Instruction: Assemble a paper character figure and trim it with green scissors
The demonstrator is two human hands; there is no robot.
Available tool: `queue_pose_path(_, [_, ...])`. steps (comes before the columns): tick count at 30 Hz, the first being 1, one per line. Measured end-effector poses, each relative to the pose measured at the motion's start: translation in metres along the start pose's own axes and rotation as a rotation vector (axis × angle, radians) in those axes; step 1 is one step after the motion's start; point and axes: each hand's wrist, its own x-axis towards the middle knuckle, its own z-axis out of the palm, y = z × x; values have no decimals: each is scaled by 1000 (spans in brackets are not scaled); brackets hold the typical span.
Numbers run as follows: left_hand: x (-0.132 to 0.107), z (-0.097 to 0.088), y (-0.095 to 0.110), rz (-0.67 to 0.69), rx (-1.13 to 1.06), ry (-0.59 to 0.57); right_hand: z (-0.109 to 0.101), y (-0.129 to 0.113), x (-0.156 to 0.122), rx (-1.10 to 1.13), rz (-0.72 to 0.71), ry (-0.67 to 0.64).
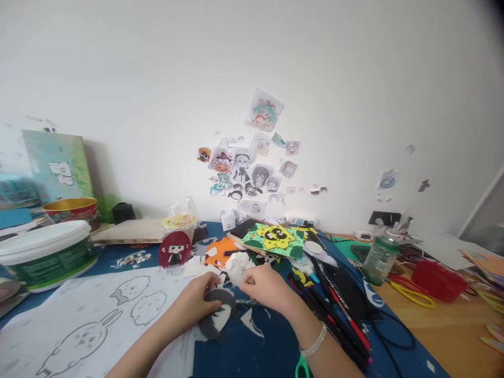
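We see both hands low in the middle of the view, over a blue mat (pixel 255 352). The left hand (pixel 199 299) has its fingers curled around a grey cutout (pixel 216 317), a dark rounded shape with white bits, held just above the mat. The right hand (pixel 263 286) wears a bracelet (pixel 313 341) at the wrist, and its fingertips are pinched on a crumpled white paper scrap (pixel 238 265). The scrap sits between the two hands, just above the cutout and touching it as far as we can tell. Left of the hands lies a white sheet (pixel 98 315) with outlined animal drawings, partly under the left forearm. Farther left stands a white tub (pixel 43 254) with a green label. Right of the right hand lies a row of pens (pixel 338 315), then a green bottle (pixel 380 257) and a red tray (pixel 437 278), well apart from the hands. Behind the hands lies a green and yellow card (pixel 275 239) with a black figure. Cartoon stickers (pixel 248 168) are stuck on the wall.
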Motion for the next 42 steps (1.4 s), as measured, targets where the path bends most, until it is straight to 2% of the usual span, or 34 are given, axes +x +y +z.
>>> queue_pose_path(4, [-1,-3,1,69,-154,33,5,-4,-1,-35,1,-54])
queue_pose_path(8, [-4,-11,8,129,-337,11,9,-2,1,-6,-58,-41])
queue_pose_path(11, [-7,-16,13,126,-501,16,11,-1,3,73,-84,-74])
queue_pose_path(14, [-9,-19,16,86,-626,74,10,-2,4,176,-118,-99])
queue_pose_path(16, [-10,-21,17,29,-688,76,7,-4,4,239,-126,-86])
queue_pose_path(20, [-11,-21,18,-102,-712,-41,0,-6,6,310,-60,34])
queue_pose_path(23, [-10,-20,17,-80,-747,-41,-5,-8,5,375,-36,41])
queue_pose_path(27, [-9,-18,15,11,-828,-1,-7,-9,5,418,-81,59])
queue_pose_path(33, [-13,-19,18,2,-845,-16,-3,-3,9,288,-167,149])
queue_pose_path(36, [-13,-19,19,2,-794,-33,0,-1,10,248,-203,250])
queue_pose_path(42, [-13,-16,20,19,-775,-52,11,-2,9,-77,-438,453])
